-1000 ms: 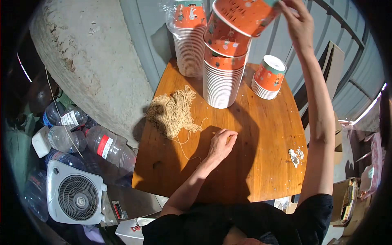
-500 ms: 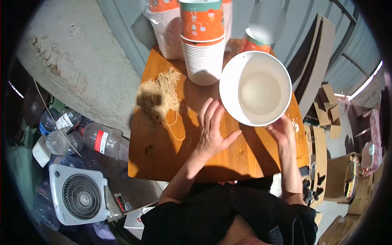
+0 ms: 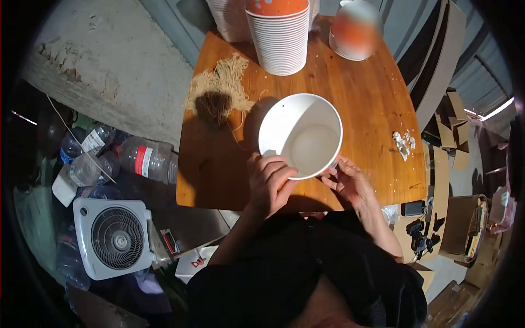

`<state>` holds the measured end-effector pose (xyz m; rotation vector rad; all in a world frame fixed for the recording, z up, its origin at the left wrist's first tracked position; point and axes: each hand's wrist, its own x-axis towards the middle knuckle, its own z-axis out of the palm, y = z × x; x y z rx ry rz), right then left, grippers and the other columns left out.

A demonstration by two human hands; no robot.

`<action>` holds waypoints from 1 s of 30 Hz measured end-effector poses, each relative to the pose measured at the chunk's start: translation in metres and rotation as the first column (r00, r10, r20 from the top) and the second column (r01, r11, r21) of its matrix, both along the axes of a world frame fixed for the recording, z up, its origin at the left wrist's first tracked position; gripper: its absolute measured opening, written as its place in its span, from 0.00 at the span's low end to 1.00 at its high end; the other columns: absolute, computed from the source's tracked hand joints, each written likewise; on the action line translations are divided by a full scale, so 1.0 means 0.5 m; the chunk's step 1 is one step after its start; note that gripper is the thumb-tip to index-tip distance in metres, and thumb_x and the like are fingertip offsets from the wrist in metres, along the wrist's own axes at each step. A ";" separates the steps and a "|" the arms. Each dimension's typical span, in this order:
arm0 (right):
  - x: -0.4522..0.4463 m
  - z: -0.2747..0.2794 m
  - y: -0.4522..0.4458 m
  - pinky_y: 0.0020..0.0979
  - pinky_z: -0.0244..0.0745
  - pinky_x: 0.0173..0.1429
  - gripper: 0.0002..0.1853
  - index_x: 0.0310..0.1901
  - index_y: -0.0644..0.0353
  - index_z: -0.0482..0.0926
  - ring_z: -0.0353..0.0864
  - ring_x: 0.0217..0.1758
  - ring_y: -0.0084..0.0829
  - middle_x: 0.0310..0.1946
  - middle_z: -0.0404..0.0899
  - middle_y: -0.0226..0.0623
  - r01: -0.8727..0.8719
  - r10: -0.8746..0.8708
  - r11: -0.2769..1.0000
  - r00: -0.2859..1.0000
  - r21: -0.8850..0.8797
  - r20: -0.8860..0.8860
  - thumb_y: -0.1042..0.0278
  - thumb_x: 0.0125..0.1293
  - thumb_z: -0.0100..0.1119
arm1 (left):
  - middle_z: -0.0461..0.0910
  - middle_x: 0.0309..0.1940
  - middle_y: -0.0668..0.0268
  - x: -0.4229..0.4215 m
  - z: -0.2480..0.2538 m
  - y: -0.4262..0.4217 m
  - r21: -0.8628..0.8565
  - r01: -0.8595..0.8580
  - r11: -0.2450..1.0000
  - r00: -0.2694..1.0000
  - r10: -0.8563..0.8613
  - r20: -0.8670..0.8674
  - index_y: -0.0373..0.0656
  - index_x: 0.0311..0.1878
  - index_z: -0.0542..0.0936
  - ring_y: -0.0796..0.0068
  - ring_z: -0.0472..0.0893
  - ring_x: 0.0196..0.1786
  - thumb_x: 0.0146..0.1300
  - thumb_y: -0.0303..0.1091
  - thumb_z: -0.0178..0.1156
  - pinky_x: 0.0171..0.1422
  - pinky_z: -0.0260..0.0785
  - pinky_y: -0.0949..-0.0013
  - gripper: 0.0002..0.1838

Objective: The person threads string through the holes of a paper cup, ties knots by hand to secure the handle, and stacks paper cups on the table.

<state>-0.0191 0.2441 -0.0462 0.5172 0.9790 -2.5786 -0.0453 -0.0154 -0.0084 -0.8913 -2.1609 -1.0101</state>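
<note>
A white paper bucket (image 3: pixel 275 123) is tilted with its mouth toward me, above the front of the table. A small dark hole shows near its upper left rim. My left hand (image 3: pixel 270 183) grips the lower left rim, with the thumb and fingers around the edge. At the lower right side, my right hand (image 3: pixel 353 183) holds the bucket's outer wall with bent fingers, partly hidden behind it. A tangled heap of beige string (image 3: pixel 221 87) lies left of the bucket, with one loose strand reaching toward it.
A tall stack of nested white and orange paper buckets (image 3: pixel 281 44) stands at the back of the wooden table (image 3: pixel 377 115). One orange bucket (image 3: pixel 355 35) sits back right, partly blurred. White scraps (image 3: pixel 403 145) lie near the right edge. A fan (image 3: pixel 115 238) and plastic bottles (image 3: pixel 145 158) are left.
The bucket has come down and left, closer to my body. My left hand, spread and apart from it before, now grips its rim. My right hand has moved left with the bucket.
</note>
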 end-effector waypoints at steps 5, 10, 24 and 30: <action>0.024 -0.003 0.011 0.35 0.83 0.58 0.12 0.59 0.60 0.78 0.83 0.54 0.29 0.53 0.82 0.32 0.084 -0.038 0.965 0.983 0.249 -0.182 0.70 0.79 0.57 | 0.81 0.37 0.65 -0.012 0.038 0.000 0.125 -0.015 0.992 0.999 0.009 0.045 0.45 0.46 0.81 0.60 0.79 0.43 0.58 0.26 0.72 0.57 0.66 0.56 0.14; 0.009 0.033 0.065 0.30 0.69 0.69 0.15 0.61 0.62 0.76 0.74 0.64 0.26 0.58 0.77 0.33 0.378 -0.012 0.627 0.879 0.681 -0.476 0.73 0.77 0.60 | 0.80 0.35 0.64 -0.027 0.046 0.007 0.220 0.035 0.975 0.967 -0.088 0.239 0.43 0.45 0.81 0.63 0.79 0.41 0.60 0.23 0.68 0.54 0.67 0.60 0.11; -0.065 0.240 0.068 0.40 0.73 0.64 0.10 0.50 0.64 0.82 0.81 0.57 0.43 0.47 0.83 0.42 0.342 0.677 0.456 0.466 0.822 -0.570 0.72 0.70 0.66 | 0.79 0.36 0.67 -0.021 0.100 0.062 0.158 0.090 0.983 0.888 -0.151 0.434 0.44 0.47 0.83 0.63 0.76 0.47 0.67 0.28 0.63 0.55 0.64 0.60 0.07; -0.058 0.243 0.061 0.27 0.77 0.53 0.08 0.52 0.65 0.80 0.79 0.48 0.20 0.43 0.82 0.30 -0.208 0.682 0.605 0.632 0.769 -0.366 0.75 0.74 0.64 | 0.78 0.50 0.59 -0.031 0.120 0.087 0.023 -0.051 0.998 0.994 0.048 0.100 0.43 0.50 0.82 0.55 0.77 0.56 0.62 0.25 0.66 0.63 0.69 0.56 0.13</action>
